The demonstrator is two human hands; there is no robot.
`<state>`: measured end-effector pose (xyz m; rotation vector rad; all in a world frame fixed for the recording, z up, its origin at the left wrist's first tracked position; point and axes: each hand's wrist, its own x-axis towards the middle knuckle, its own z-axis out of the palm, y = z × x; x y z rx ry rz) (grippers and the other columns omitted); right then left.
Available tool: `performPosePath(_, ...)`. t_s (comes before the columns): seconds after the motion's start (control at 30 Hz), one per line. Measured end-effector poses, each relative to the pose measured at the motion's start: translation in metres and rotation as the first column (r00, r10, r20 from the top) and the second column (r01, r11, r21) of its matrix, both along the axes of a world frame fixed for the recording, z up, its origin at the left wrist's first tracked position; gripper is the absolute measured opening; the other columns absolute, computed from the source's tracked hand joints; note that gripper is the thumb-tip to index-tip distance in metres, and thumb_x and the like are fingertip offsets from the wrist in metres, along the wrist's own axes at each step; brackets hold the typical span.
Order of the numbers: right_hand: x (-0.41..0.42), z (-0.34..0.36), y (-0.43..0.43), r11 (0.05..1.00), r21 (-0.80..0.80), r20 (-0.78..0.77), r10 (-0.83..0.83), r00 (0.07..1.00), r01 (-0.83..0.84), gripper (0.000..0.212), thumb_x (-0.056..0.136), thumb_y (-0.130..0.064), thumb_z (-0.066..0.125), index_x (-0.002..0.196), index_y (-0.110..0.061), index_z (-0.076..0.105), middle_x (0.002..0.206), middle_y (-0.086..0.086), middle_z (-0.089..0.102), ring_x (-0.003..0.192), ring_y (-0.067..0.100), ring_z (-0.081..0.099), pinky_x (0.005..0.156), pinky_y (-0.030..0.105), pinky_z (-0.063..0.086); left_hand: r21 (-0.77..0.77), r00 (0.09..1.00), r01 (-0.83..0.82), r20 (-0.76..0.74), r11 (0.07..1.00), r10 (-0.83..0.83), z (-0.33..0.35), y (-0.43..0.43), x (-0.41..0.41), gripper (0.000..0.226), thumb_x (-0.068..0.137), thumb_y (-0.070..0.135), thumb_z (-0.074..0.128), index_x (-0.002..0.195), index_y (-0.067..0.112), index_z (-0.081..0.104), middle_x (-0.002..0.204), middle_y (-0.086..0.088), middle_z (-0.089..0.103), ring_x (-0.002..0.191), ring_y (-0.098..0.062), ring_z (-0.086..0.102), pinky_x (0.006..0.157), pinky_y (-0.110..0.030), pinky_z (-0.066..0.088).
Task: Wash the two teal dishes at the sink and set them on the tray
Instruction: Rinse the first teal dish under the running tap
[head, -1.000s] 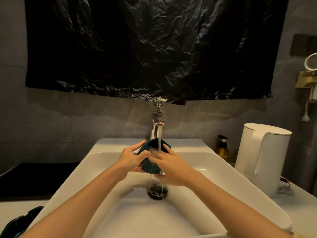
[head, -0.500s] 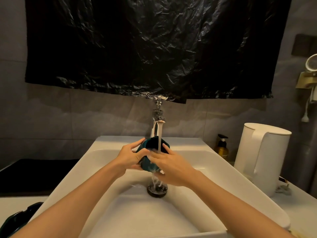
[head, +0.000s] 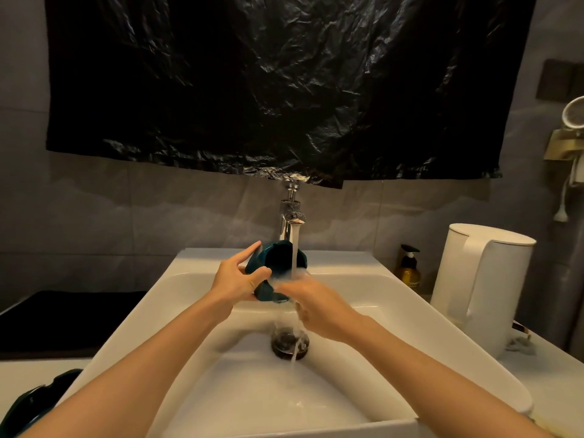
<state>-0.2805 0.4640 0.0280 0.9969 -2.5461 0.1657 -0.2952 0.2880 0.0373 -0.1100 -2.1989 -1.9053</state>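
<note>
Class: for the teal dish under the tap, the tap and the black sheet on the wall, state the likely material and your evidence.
The teal dish: probably glazed ceramic or hard plastic; smooth, glossy, rigid scalloped rim. The tap: polished, likely chromed metal; bright mirror-like reflections. The black sheet: thin plastic film; crinkles with shiny highlights.

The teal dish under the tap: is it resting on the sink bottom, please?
No, the left hand holds the teal dish up under the running tap.

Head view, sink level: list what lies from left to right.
From the left: second teal dish at the lower edge → left hand → held teal dish → right hand → soap bottle → white kettle.
</note>
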Motion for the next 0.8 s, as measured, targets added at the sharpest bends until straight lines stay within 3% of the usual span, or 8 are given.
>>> performPosePath(0.1,-0.005,0.002,0.007,0.981,0.184,-0.21,-0.023,0.977,0.062,0.046,0.085,0.003,0.057,0.127,-0.016,0.056,0.124,0.004,0.062,0.12,0.023,0.051,0.117,0.029,0.002,0.015,1.0,0.013,-0.001,1.0,-0.013,0.0,-0.001,0.001,0.062,0.085,0.006,0.066,0.139,0.03,0.046,0.1,-0.005,0.062,0.085,-0.022,0.065,0.063,-0.036,0.06)
performPosePath(0.2,0.003,-0.004,-0.005,1.0,0.007,0.029,0.008,1.0,-0.009,0.045,0.086,0.005,0.054,0.126,-0.015,0.051,0.12,0.006,0.063,0.109,0.029,0.057,0.106,0.032,0.037,-0.023,1.0,0.028,-0.007,0.999,-0.029,-0.001,0.001,0.0,0.064,0.084,0.005,0.067,0.138,0.032,0.045,0.108,-0.01,0.063,0.086,-0.023,0.065,0.066,-0.038,0.06)
performPosePath(0.23,0.004,-0.003,-0.005,1.0,-0.004,0.046,0.017,0.999,-0.017,0.046,0.087,0.005,0.053,0.127,-0.016,0.051,0.122,0.006,0.062,0.111,0.029,0.055,0.102,0.034,0.04,-0.025,1.0,0.029,-0.008,0.999,-0.029,-0.002,0.001,0.0,0.064,0.085,0.005,0.067,0.138,0.032,0.046,0.107,-0.009,0.064,0.085,-0.023,0.065,0.066,-0.038,0.06)
performPosePath(0.33,-0.003,0.001,0.006,0.977,0.189,-0.151,-0.066,0.986,0.095,0.044,0.085,-0.001,0.055,0.126,-0.017,0.057,0.125,0.004,0.062,0.123,0.023,0.048,0.118,0.04,0.011,-0.017,1.0,0.008,-0.008,1.0,-0.008,-0.002,0.0,0.0,0.061,0.086,0.007,0.066,0.137,0.033,0.046,0.094,0.0,0.064,0.08,-0.018,0.064,0.06,-0.033,0.058)
performPosePath(0.47,0.005,-0.001,-0.005,0.997,0.06,0.086,-0.054,0.995,0.049,0.028,0.089,-0.013,0.05,0.114,-0.014,0.062,0.111,0.006,0.067,0.109,0.025,0.056,0.121,0.037,0.005,-0.068,1.0,0.013,0.003,0.998,-0.013,-0.005,0.003,-0.001,0.062,0.084,0.009,0.068,0.137,0.034,0.047,0.098,-0.001,0.066,0.086,-0.02,0.066,0.07,-0.036,0.059)
performPosePath(0.6,-0.003,0.001,0.007,0.959,0.25,-0.179,-0.089,0.98,0.132,0.035,0.088,-0.011,0.054,0.123,-0.016,0.06,0.123,0.002,0.062,0.125,0.019,0.048,0.117,0.041,-0.013,-0.001,1.0,0.004,0.014,1.0,-0.004,-0.001,0.001,0.0,0.06,0.086,0.009,0.066,0.138,0.032,0.046,0.095,-0.001,0.064,0.082,-0.018,0.065,0.062,-0.032,0.058)
performPosePath(0.73,0.008,0.005,-0.005,0.999,0.03,0.032,-0.011,0.999,0.01,0.048,0.087,-0.009,0.057,0.134,-0.016,0.049,0.147,0.0,0.044,0.137,0.018,0.036,0.119,0.031,0.003,0.055,0.999,0.014,0.045,0.998,-0.016,0.001,-0.001,0.0,0.056,0.087,0.012,0.065,0.137,0.031,0.047,0.118,-0.012,0.06,0.091,-0.024,0.063,0.069,-0.037,0.059)
performPosePath(0.8,0.003,0.005,-0.008,0.996,0.076,-0.003,0.035,0.999,-0.034,0.065,0.085,-0.013,0.062,0.145,-0.018,0.036,0.152,0.0,0.037,0.144,0.017,0.023,0.119,0.032,0.0,0.052,0.995,0.059,0.081,0.997,-0.063,0.001,0.001,0.002,0.054,0.087,0.013,0.065,0.136,0.031,0.049,0.118,-0.014,0.061,0.094,-0.028,0.064,0.068,-0.038,0.06)
